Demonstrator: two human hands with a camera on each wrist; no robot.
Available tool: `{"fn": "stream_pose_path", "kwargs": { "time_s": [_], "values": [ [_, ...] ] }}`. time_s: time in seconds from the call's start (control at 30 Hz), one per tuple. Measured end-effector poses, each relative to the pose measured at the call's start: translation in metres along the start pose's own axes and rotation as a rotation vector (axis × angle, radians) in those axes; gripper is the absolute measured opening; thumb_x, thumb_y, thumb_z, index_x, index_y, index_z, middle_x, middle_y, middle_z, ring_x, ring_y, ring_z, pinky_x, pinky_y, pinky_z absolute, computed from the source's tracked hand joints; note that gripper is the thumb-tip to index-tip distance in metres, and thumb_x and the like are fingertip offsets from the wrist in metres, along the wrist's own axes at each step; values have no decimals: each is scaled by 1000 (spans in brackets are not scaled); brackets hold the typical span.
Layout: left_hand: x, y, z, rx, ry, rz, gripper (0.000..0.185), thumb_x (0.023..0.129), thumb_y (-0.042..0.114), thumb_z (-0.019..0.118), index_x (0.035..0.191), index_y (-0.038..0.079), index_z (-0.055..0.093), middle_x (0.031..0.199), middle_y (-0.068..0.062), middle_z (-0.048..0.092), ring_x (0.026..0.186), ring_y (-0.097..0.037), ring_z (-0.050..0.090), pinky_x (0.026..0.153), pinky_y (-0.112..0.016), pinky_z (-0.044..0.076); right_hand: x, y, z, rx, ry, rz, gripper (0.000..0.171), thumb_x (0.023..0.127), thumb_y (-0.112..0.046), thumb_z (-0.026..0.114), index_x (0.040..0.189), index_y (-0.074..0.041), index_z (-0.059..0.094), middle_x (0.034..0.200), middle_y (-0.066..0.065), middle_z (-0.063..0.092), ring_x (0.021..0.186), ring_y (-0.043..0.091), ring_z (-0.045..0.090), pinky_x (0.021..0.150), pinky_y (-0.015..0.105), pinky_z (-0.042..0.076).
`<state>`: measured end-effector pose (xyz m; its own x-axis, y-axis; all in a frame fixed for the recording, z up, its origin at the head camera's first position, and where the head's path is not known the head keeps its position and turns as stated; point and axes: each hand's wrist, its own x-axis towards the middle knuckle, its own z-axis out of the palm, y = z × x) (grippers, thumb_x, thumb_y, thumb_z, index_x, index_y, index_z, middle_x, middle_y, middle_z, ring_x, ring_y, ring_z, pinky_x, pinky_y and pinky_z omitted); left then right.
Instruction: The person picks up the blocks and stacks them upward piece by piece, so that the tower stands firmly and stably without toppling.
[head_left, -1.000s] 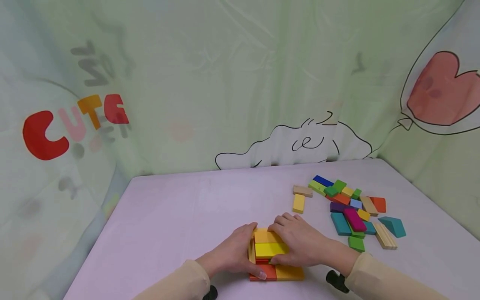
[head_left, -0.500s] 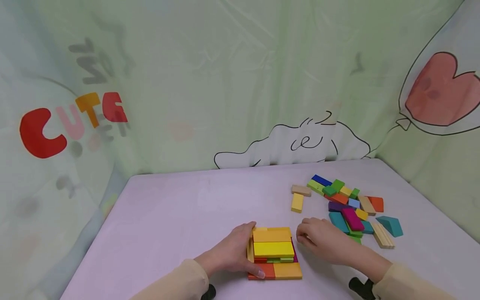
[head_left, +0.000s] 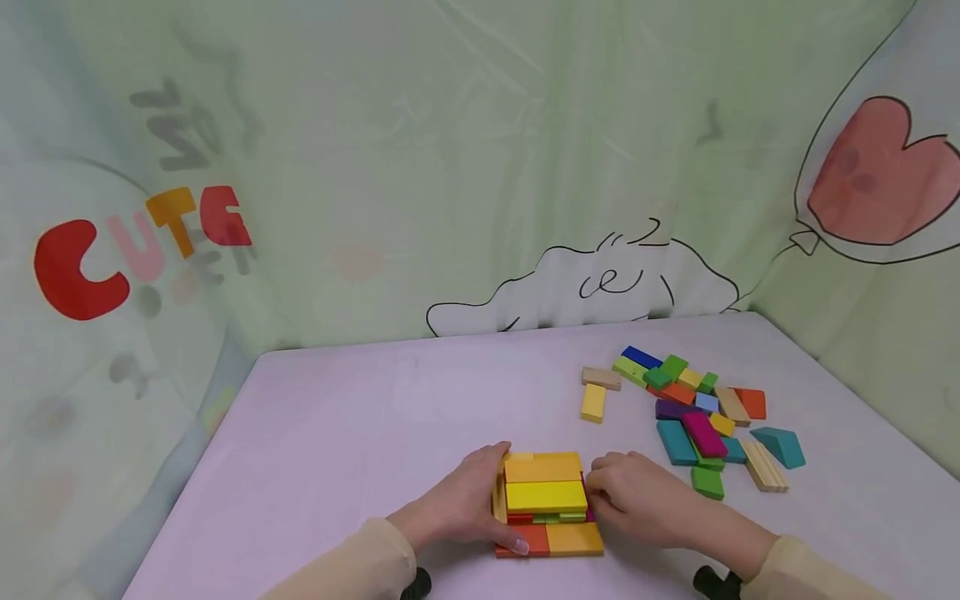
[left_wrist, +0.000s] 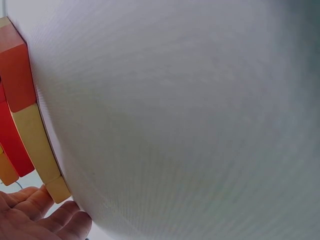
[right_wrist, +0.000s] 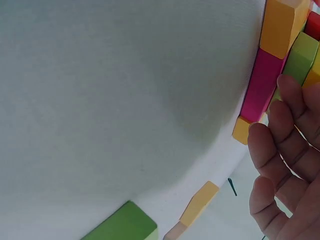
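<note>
Left hand (head_left: 457, 507) and right hand (head_left: 637, 500) press flat-fingered on opposite sides of block stack (head_left: 546, 496); loose blocks (head_left: 693, 412) lie right of the stack.

The stacked blocks (head_left: 546, 500) between my hands look like painted wood, smooth and matt; the pale one at the left edge (left_wrist: 41, 152) is bare, unpainted wood. The loose blocks (head_left: 693, 412) far right share that finish. The table cover (head_left: 360, 425) is finely woven lilac cloth, and the backdrop (head_left: 450, 167) is thin, creased fabric.
</note>
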<state>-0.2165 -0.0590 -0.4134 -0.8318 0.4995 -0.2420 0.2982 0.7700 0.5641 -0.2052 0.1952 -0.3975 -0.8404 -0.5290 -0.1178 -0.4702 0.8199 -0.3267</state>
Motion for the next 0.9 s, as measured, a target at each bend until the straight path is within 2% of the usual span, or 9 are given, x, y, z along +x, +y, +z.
{"fn": "stream_pose_path", "kwargs": {
  "time_s": [0.4, 0.9],
  "values": [
    [0, 0, 0, 0, -6, 4, 115, 71, 48, 92, 159, 8, 28, 159, -9, 41, 146, -24, 40, 123, -45, 37, 3, -5, -1, -3, -9, 33, 7, 89, -14, 76, 95, -11, 79, 79, -12, 63, 72, 6, 50, 77, 35, 57],
    [0, 0, 0, -4, 3, -2, 117, 70, 47, 93, 158, 8, 28, 159, -10, 42, 147, -26, 39, 124, -46, 35, 5, -4, -3, -24, -3, 26, 6, 91, -15, 75, 94, -12, 78, 76, -12, 60, 71, 6, 49, 75, 34, 56]
  ]
}}
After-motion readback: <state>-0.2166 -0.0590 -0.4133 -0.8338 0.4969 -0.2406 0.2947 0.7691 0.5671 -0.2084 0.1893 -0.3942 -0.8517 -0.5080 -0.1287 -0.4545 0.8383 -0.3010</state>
